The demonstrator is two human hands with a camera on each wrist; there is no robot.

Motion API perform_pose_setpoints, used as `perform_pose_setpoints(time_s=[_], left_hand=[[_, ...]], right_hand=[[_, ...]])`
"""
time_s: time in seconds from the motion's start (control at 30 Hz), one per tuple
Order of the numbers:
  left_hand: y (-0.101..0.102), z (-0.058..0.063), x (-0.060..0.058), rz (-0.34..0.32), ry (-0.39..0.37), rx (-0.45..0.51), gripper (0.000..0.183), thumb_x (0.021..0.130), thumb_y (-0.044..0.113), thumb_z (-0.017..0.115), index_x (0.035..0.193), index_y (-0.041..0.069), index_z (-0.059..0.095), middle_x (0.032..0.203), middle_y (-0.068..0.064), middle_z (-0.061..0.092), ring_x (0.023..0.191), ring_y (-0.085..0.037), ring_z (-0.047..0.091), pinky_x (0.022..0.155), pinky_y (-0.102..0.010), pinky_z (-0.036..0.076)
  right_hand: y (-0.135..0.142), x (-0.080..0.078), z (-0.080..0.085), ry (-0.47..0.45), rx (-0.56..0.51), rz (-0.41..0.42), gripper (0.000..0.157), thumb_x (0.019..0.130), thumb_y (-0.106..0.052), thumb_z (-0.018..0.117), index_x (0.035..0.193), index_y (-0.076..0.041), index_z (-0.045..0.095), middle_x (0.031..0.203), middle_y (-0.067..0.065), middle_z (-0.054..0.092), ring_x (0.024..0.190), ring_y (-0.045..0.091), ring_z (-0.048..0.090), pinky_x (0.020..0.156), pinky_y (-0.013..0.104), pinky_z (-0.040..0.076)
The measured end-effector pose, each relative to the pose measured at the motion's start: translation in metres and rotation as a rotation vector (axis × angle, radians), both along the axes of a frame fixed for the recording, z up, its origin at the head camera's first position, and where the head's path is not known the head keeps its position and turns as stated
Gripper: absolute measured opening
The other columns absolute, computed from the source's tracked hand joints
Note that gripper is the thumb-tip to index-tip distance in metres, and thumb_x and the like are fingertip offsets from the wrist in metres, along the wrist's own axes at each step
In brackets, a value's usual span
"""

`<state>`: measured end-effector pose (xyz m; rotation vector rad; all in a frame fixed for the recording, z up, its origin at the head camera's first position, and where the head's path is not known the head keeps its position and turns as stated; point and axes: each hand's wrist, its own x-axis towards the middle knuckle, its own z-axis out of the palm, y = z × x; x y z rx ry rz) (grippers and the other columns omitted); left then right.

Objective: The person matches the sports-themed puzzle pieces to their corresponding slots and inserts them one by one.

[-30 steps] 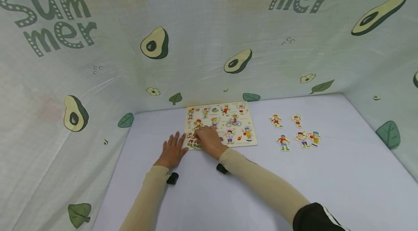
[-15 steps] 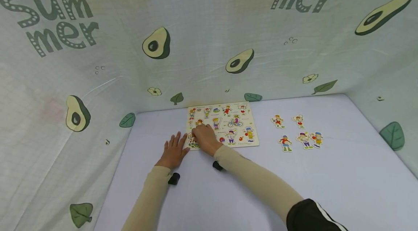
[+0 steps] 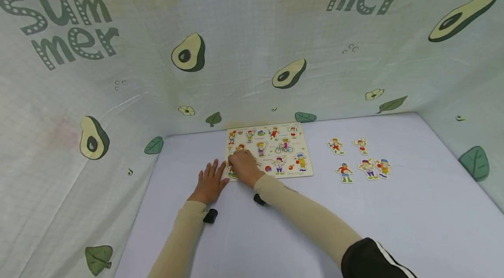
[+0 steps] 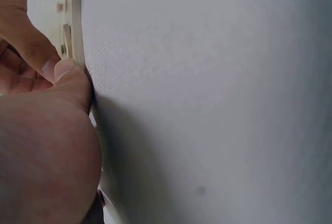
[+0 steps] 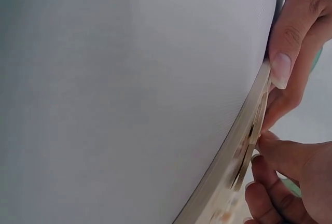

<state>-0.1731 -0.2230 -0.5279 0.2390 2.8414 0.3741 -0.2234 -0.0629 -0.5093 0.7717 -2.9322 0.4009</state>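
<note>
A wooden picture puzzle board [image 3: 305,143] with sports figures lies near the back of the table. My left hand [image 3: 208,183] rests at its left front corner, fingers spread; in the right wrist view the left thumb [image 5: 281,68] lies along the board's edge. My right hand [image 3: 245,168] is over the front left part of the board, fingers bent. In the right wrist view its thumb and fingertips pinch a thin puzzle piece [image 5: 254,135] that sits slightly raised above the board. The right hand covers much of this piece in the head view.
Right of the board lie several loose figure pieces, among them a football player [image 3: 335,146], a tennis player [image 3: 361,146] and a figure in a blue cap [image 3: 345,173]. The patterned cloth [image 3: 236,42] rises behind the white table [image 3: 299,221].
My right hand has shifted a little left along the front of the board, closer to the left hand. The left hand stays at the corner, and the loose pieces lie as before.
</note>
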Motion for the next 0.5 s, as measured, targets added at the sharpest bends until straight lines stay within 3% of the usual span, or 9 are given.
perform_pose_setpoints(time_s=[0.27, 0.5], left_hand=[[-0.001, -0.001, -0.001, -0.006, 0.029, 0.009, 0.067, 0.113, 0.04, 0.046, 0.168, 0.009, 0.025, 0.175, -0.024, 0.011, 0.161, -0.051, 0.007, 0.126, -0.071, 0.009], [0.0, 0.001, 0.002, -0.006, 0.019, 0.005, 0.065, 0.114, 0.037, 0.047, 0.168, 0.008, 0.025, 0.175, -0.026, 0.012, 0.16, -0.052, 0.008, 0.126, -0.071, 0.009]], right_hand=[[-0.001, -0.001, -0.002, 0.039, 0.044, 0.019, 0.007, 0.096, -0.022, 0.078, 0.1, -0.017, 0.08, 0.101, 0.001, 0.076, 0.101, 0.021, 0.07, 0.098, 0.041, 0.054], [0.011, 0.008, 0.005, 0.068, 0.08, 0.038, 0.014, 0.101, -0.024, 0.075, 0.113, -0.017, 0.078, 0.112, 0.001, 0.075, 0.109, 0.02, 0.068, 0.099, 0.039, 0.052]])
